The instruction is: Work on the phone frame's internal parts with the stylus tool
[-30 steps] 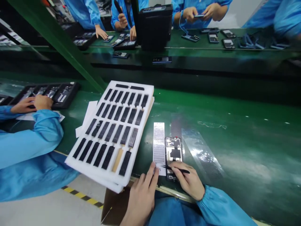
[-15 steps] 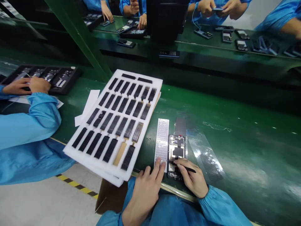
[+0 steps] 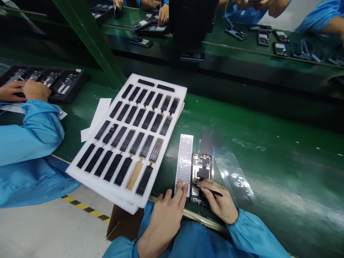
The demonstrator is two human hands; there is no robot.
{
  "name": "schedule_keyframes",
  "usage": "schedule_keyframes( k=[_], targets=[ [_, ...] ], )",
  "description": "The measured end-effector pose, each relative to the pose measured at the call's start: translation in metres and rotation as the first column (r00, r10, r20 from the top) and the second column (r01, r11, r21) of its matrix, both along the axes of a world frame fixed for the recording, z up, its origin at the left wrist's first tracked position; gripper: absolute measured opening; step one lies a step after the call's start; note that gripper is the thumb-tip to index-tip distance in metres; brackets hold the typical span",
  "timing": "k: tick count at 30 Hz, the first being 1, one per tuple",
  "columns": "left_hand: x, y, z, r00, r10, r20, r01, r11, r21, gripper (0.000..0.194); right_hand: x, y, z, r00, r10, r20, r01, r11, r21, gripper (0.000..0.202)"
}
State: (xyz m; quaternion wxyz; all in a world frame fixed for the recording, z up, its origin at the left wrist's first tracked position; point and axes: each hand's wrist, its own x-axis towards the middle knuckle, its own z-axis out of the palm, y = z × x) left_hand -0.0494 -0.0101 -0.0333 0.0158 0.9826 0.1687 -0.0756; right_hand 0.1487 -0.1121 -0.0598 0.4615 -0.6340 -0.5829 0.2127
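Black tweezers [image 3: 216, 193] are pinched in my right hand [image 3: 220, 202], their tip over the left edge of an opened phone [image 3: 203, 172]. The phone lies flat with its circuit parts showing. To its left is a white perforated sheet [image 3: 185, 154] of small dots. Fingertips of my left hand [image 3: 166, 218] rest on the sheet's lower end; its fingers are spread and hold nothing. A dark strip [image 3: 206, 143] sits behind the phone, and a clear film with dark pieces [image 3: 238, 181] lies to the right.
A white foam tray [image 3: 172, 134] with rows of black strips stands left of my hands, over the table edge. Beyond it, a person's hands [image 3: 36, 90] work at a black tray [image 3: 76, 84]. Several phones [image 3: 263, 38] lie on the raised bench behind, near other people's hands.
The view has shifted slightly, so the foam tray and the neighbour appear a little further left. My hands, the tweezers and the phone keep nearly the same places.
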Motion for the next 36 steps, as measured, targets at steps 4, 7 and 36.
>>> schedule_keyframes(
  k=[4, 7, 36],
  targets=[
    [0.001, 0.001, 0.000, 1.000, -0.012, 0.004, 0.012, 1.000, -0.005, 0.077, 0.004, 0.001, 0.002, 1.000, 0.023, -0.020, -0.024, 0.999, -0.028, 0.020],
    [0.001, 0.002, 0.001, 1.000, -0.016, 0.002, 0.016, 1.000, -0.009, 0.077, 0.007, 0.003, 0.005, 0.999, 0.037, -0.030, -0.039, 0.998, -0.047, 0.019],
    [-0.003, 0.007, -0.001, 0.999, -0.017, 0.031, 0.016, 1.000, 0.020, 0.078, 0.045, 0.047, -0.006, 0.798, -0.503, -0.331, 0.495, 0.861, -0.114, 0.033]
  ],
)
